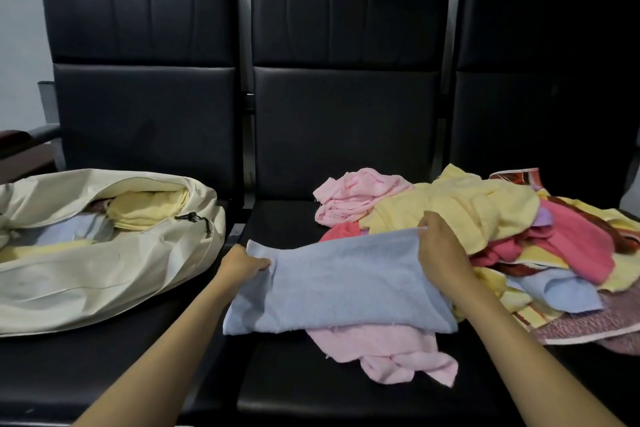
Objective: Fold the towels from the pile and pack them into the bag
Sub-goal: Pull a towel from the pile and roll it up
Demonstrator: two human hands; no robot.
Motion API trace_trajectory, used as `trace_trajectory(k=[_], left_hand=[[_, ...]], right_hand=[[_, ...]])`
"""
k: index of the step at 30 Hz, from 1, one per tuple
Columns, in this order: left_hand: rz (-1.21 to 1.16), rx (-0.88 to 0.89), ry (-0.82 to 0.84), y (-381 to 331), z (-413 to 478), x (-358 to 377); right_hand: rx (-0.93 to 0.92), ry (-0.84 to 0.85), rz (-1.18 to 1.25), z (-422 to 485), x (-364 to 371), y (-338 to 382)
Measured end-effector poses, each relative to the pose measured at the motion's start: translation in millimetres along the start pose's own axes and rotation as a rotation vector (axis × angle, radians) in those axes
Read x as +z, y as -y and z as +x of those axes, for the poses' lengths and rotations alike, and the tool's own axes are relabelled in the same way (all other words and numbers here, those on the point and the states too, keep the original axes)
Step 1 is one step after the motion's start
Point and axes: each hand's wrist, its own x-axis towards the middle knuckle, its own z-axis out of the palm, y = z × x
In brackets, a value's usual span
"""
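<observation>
A black bench bears a cream bag — and a towel pile.

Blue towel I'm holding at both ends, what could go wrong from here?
The pink towel lies crumpled under the blue towel, so folding here may give a lumpy fold or drag it toward the front edge of the seat. The right hand pinches the edge right beside the yellow towel, which could snag. The bag already looks fairly full.
</observation>
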Motion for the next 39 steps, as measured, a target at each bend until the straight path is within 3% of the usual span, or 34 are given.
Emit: trace_trajectory(k=[6, 10, 14, 19, 26, 30, 32, 34, 36, 39], left_hand=[[0.021, -0.012, -0.001, -1, 3, -5], [0.136, 0.081, -0.066, 7, -1, -2], [0.175, 0.14, -0.128, 10, -3, 2], [-0.001, 0.23, -0.284, 0, -9, 1], [-0.218, 0.145, -0.299, -2, -8, 4], [-0.303, 0.112, -0.287, -7, -5, 1], [-0.216, 0.063, -0.199, -4, -3, 2], [0.083, 0.004, -0.114, 2, 0, 4], [0.327, -0.059, -0.096, 5, -1, 4], [0.392, -0.079, 0.005, 9, -9, 1]], right_hand=[[0.113, 0.111, 0.097, -2, 2, -16], [0.138, 0.131, 0.115, 4, 7, -23], [0.093, 0.051, -0.016, 11, 6, -25], [0.081, 0.029, -0.094, 13, 10, -26], [0.071, -0.161, 0.08, 10, 7, -21], [0.082, -0.177, 0.062, 13, 8, -14], [0.098, -0.123, -0.059, 10, 13, -11], [0.062, -0.087, -0.187, 6, 19, -6], [-0.088, -0.063, -0.206, 1, 24, 5], [-0.366, 0.042, -0.217, -11, 38, 22]])
